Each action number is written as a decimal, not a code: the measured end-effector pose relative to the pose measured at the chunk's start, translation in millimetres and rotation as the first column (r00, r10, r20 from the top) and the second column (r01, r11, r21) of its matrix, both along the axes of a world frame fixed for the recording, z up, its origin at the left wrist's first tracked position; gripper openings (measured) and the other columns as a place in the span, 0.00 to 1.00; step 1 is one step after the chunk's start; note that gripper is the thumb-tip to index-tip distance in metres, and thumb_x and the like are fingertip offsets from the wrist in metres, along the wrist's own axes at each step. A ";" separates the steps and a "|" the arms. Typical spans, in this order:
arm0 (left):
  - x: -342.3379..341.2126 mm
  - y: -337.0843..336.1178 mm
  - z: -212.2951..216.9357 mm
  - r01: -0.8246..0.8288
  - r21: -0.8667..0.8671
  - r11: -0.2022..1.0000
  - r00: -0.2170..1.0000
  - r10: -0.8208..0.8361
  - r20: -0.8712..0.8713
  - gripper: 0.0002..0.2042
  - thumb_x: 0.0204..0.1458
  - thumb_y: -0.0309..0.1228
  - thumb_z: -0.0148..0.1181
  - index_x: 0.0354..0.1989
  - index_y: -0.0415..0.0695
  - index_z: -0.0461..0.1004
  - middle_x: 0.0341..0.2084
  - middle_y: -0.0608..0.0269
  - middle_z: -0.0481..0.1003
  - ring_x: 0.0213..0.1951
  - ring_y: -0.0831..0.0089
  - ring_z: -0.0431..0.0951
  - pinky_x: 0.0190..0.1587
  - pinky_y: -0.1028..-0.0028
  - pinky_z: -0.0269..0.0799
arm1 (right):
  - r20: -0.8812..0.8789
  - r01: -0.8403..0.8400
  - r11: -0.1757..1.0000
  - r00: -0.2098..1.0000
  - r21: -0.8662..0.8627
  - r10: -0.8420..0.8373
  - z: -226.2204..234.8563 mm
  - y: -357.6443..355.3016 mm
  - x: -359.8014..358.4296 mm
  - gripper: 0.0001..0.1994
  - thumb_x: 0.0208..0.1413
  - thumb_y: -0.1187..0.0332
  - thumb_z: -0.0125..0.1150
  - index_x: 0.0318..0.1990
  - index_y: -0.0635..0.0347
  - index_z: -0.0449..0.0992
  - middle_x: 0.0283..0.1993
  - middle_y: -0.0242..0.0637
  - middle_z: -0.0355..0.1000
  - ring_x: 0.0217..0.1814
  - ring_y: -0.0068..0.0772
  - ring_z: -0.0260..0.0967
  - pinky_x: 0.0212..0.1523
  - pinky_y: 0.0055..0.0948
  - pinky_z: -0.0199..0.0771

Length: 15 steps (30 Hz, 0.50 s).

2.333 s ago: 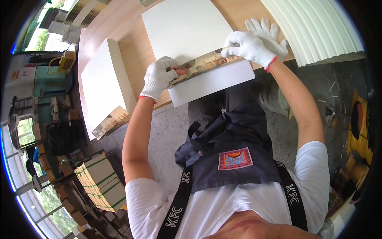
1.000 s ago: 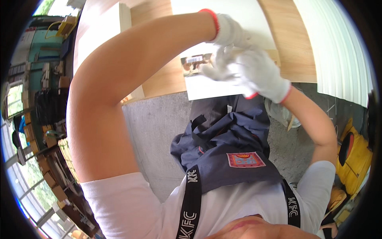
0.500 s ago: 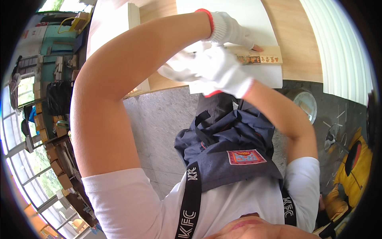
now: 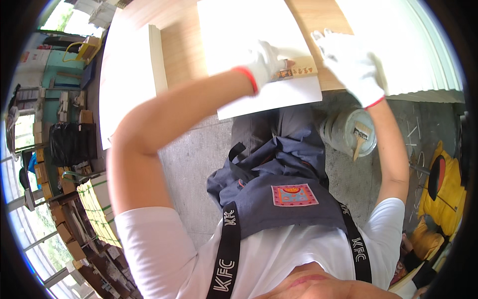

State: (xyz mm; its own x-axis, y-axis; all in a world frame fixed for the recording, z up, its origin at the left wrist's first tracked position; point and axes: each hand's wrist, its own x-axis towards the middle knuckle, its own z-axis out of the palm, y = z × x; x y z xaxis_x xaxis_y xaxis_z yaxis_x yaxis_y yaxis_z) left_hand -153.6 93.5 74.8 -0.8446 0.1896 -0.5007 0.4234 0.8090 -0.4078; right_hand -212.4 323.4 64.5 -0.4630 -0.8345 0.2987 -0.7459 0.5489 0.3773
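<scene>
My left hand (image 4: 266, 62), in a white knit glove with a red cuff, rests over a cream strip (image 4: 304, 71) with printed lettering and a picture. One bare fingertip pokes out of the glove onto this strip; the other fingers are blurred and too bright to read. Beneath lies a large white sheet (image 4: 294, 92), reaching past the near table edge. To the right, my gloved right hand (image 4: 351, 62) is open with fingers stretched, above the table between the sheet and a fanned stack of white sheets (image 4: 423, 55). No object shows in it.
The wooden table (image 4: 181, 52) carries another pale stack (image 4: 157, 60) on its left. Below the right edge stands a round bucket (image 4: 371, 144) with a flat brush (image 4: 359, 141) across it. A yellow thing (image 4: 440, 194) is at far right; shelves with boxes (image 4: 62, 219) line the left.
My right hand has moved right, away from my left hand, towards the right stack. My left hand is still at the strip. The view has shifted, and the brush and bucket show more.
</scene>
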 end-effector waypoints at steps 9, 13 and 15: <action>152.3 3.9 -48.9 0.186 0.001 -0.983 0.461 0.089 0.883 0.21 0.67 0.31 0.41 0.66 0.39 0.55 0.65 0.45 0.62 0.65 0.50 0.65 0.68 0.55 0.61 | 0.327 0.078 0.988 0.938 0.131 -0.117 -49.6 -11.9 -21.7 0.33 0.59 0.36 0.45 0.71 0.32 0.59 0.79 0.35 0.45 0.82 0.47 0.34 0.79 0.55 0.29; 144.4 -23.4 -48.3 0.333 -0.259 -0.907 0.517 -0.054 0.854 0.20 0.68 0.37 0.42 0.62 0.39 0.56 0.66 0.46 0.58 0.68 0.49 0.58 0.68 0.47 0.59 | 0.502 -0.030 0.603 0.521 -0.798 0.690 -135.5 14.7 -70.7 0.36 0.59 0.33 0.40 0.74 0.29 0.53 0.81 0.29 0.39 0.83 0.45 0.30 0.79 0.53 0.26; 134.5 -14.8 -35.1 0.377 -0.218 -0.900 0.484 -0.009 0.875 0.20 0.67 0.36 0.46 0.62 0.40 0.56 0.66 0.46 0.58 0.68 0.49 0.57 0.69 0.45 0.57 | 0.454 0.001 0.511 0.458 -0.860 0.764 -139.9 21.5 -76.5 0.35 0.60 0.33 0.41 0.73 0.30 0.56 0.81 0.29 0.40 0.83 0.43 0.30 0.79 0.53 0.25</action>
